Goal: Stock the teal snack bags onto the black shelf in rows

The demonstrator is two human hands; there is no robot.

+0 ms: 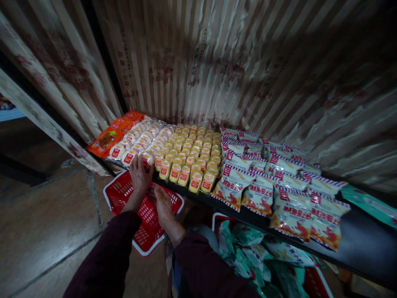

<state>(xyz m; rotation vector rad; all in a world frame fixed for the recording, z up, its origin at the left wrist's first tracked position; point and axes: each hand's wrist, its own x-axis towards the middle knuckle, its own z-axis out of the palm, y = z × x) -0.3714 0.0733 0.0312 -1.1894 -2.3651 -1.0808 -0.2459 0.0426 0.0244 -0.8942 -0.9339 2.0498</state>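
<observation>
Past dark sleeves (104,256), at white packets (117,151) with part-curled left hand (140,176), over basket (143,234) with half-open right hand (164,206); can't tell if gripping; probably light, crushable; pinch edges

Two hands (141,176), two red baskets (151,225), five front yellow packs (184,175), four front snack bags (291,213)

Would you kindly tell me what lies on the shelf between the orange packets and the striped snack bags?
The head view shows rows of white packs beside the orange packets, then rows of yellow packs up to the striped snack bags.
</observation>
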